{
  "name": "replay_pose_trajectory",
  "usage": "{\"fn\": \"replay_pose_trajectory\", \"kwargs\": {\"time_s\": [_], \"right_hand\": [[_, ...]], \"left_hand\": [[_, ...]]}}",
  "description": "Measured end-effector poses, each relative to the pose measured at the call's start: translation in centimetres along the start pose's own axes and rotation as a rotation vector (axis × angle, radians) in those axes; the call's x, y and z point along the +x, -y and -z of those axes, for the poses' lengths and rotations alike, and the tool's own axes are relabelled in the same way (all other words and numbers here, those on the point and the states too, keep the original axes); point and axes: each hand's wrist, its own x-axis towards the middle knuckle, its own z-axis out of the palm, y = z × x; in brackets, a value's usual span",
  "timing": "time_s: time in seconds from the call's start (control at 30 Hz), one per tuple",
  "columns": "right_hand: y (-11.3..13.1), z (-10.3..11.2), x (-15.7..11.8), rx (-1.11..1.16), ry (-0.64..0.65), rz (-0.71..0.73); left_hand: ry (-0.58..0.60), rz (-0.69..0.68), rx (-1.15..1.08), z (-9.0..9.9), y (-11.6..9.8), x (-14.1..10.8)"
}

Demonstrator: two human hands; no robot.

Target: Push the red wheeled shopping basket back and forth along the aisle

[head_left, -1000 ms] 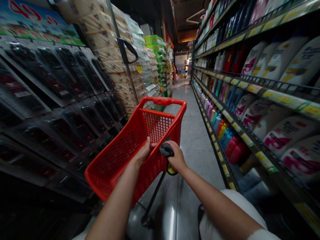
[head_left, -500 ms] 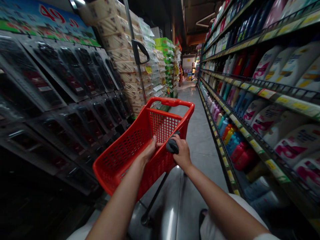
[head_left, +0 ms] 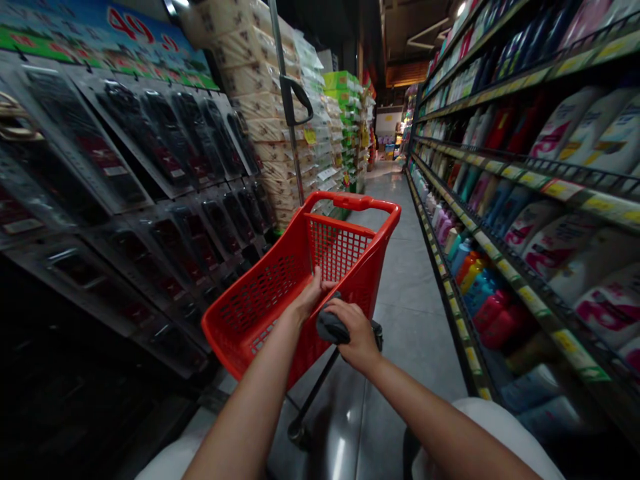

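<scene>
A red plastic shopping cart [head_left: 295, 360] with latticed walls stands in front of me, its basket holding nothing that I can see. My right hand [head_left: 357, 330] is closed round a bunched dark grey cloth [head_left: 332, 325], which rests against the outer face of the cart's near side wall. Over the rim reaches my left hand [head_left: 313, 293], inside the basket at that same wall, thumb raised and fingers apart. Some of its fingers are hidden behind the wall's edge.
To the left, packaged belts [head_left: 135, 133] hang on a display rack. Behind the cart are a metal pole with a black handle [head_left: 295, 100] and stacked tissue packs [head_left: 265, 113]. Bottle shelves [head_left: 540, 180] line the right. A grey tiled aisle [head_left: 400, 280] runs between.
My right hand has slid the cloth down and toward me along the outer side wall. The left hand stays inside the basket. The whole view has shifted slightly left.
</scene>
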Motion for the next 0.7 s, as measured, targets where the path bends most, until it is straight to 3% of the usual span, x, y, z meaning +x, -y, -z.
{"fn": "replay_pose_trajectory", "kwargs": {"time_s": [0.13,0.2,0.27,0.33,0.43,0.57,0.63,0.7], "right_hand": [[-0.9,2.9,1.9,-0.08,-0.309,-0.055],[-2.2,4.9,3.6,-0.172,-0.35,-0.011],[-3.3,6.1,4.9,-0.274,-0.263,0.021],[-3.7,5.9,5.1,-0.347,-0.153,0.007],[-2.6,3.7,3.3,-0.341,0.001,0.011],[-0.5,1.2,1.0,-0.302,0.217,0.128],[-0.7,1.6,1.4,-0.348,0.234,0.167],[-1.9,2.9,2.9,-0.413,0.138,0.147]], "left_hand": [[0.097,0.021,-0.055,0.0,0.1,-0.2],[0.131,0.031,-0.074,-0.2,0.2,-0.4],[0.123,0.04,-0.08,-0.4,0.1,-0.6],[0.109,0.05,-0.089,-0.6,0.1,-0.6],[0.072,0.045,-0.084,-0.3,0.2,-0.3],[-0.1,0.008,-0.039,0.7,0.5,0.1],[-0.082,0.013,-0.046,1.0,0.6,0.1],[0.005,0.048,-0.071,1.0,0.5,-0.1]]}}
